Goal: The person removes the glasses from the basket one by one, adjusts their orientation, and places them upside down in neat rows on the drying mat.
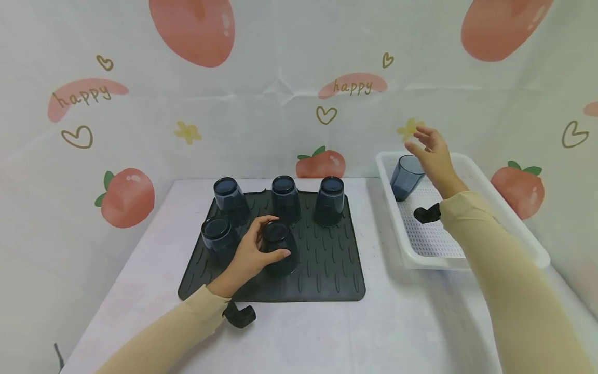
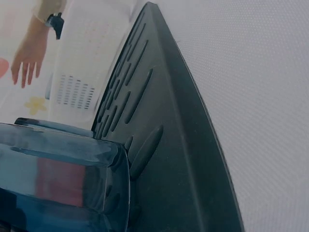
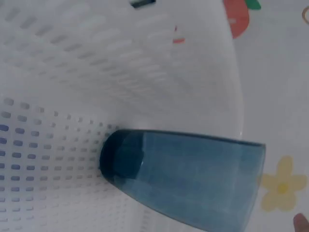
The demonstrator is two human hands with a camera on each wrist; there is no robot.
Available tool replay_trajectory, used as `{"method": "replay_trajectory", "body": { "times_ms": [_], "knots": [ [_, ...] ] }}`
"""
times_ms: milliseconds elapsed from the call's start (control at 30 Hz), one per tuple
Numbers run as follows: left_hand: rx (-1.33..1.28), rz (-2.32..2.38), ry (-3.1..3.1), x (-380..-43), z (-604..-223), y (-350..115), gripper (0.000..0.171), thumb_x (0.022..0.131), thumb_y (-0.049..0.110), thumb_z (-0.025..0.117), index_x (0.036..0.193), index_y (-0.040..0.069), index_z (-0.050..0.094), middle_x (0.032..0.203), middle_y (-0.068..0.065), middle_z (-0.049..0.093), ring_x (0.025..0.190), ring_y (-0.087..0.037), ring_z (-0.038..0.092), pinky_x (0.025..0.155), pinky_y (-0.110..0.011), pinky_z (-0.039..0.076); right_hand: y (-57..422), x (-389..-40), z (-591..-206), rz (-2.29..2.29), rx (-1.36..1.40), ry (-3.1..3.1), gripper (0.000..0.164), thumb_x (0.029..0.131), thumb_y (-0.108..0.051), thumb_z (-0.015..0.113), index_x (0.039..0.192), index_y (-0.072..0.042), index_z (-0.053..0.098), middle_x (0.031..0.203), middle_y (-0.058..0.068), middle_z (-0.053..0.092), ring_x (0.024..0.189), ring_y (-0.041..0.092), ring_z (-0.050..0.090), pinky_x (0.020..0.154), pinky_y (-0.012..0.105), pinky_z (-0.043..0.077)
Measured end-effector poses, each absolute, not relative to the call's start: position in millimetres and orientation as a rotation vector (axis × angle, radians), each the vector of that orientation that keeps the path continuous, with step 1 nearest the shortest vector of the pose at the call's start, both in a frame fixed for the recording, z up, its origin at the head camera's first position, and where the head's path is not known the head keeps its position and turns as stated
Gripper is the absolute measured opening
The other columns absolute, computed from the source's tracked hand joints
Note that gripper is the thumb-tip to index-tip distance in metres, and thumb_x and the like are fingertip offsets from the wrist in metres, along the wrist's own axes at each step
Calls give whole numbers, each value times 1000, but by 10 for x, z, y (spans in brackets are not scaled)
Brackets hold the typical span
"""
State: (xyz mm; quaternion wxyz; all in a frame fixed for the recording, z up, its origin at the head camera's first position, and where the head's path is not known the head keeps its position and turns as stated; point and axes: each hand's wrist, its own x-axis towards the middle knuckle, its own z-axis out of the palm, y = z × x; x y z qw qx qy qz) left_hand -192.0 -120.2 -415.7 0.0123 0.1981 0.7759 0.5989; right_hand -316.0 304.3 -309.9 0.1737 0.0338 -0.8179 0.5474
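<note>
My left hand (image 1: 254,252) curls its thumb and fingers round an upside-down blue drinking glass (image 1: 277,236) on a dark ribbed mat (image 1: 327,280). In the left wrist view that glass (image 2: 63,169) stands with its rim down at the mat's surface. My right hand (image 1: 434,156) is raised over the back of a white basket (image 1: 476,262), fingers loosely bent and holding nothing. Just below it, another blue glass (image 1: 405,179) leans in the basket's back left corner, mouth up; the right wrist view shows this glass (image 3: 183,174) tilted against the wall.
Several more upside-down glasses stand on the mat: one at back left (image 1: 231,200), one at back middle (image 1: 286,200), one at back right (image 1: 329,202), and one at left (image 1: 218,239). A patterned cloth (image 1: 261,119) hangs behind the white table (image 1: 327,337).
</note>
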Motion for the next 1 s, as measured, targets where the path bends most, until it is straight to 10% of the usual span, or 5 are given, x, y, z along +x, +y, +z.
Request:
{"method": "replay_trajectory", "body": {
  "times_ms": [300,1000],
  "knots": [
    [605,1863,2417,-1929,-4162,-1205,76,76,8,82,139,17,40,135,-11,47,131,-26,47,117,-42,26,3224,-3223,-3260,1550,-114,-2479,85,93,-46,60,155,-10,14,161,16,15,149,31,9,119,53,16],
    [614,1871,2407,-1921,-4151,-1202,75,77,6,81,139,15,40,136,-11,47,129,-26,47,117,-44,26,3383,-3294,-3500,1605,-231,-2603,101,90,-54,59,155,-5,0,159,26,8,144,45,15,116,59,19]
  ]
}}
